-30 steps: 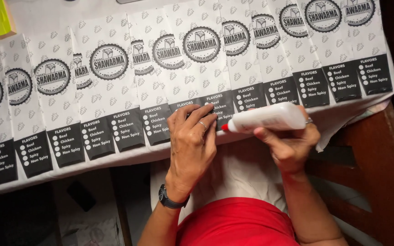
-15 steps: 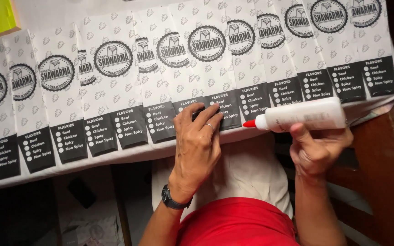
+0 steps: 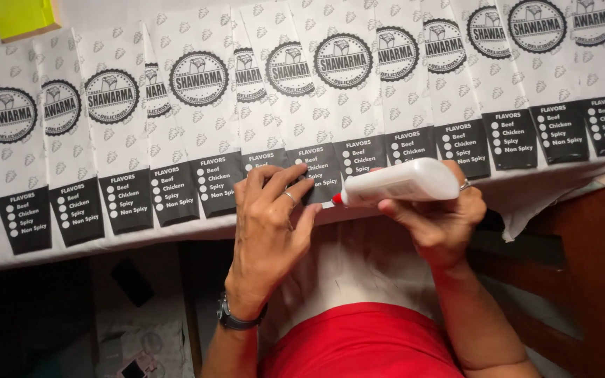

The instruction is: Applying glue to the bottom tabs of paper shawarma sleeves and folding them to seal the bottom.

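Head view: glue bottle (image 3: 400,182) nozzle tip behind left hand (image 3: 271,217).

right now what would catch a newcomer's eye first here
A long overlapping row of white printed paper sleeves with round black emblems fills the table's top half. At its near edge the right hand holds a white squeeze bottle, red tip pointing left, while the left hand presses a sleeve's black end.

Half a second ago your right hand (image 3: 437,218) held the white glue bottle (image 3: 398,183) out to the right; now its red tip sits back beside your left hand (image 3: 272,213), at the paper bags' (image 3: 316,105) bottom edge.
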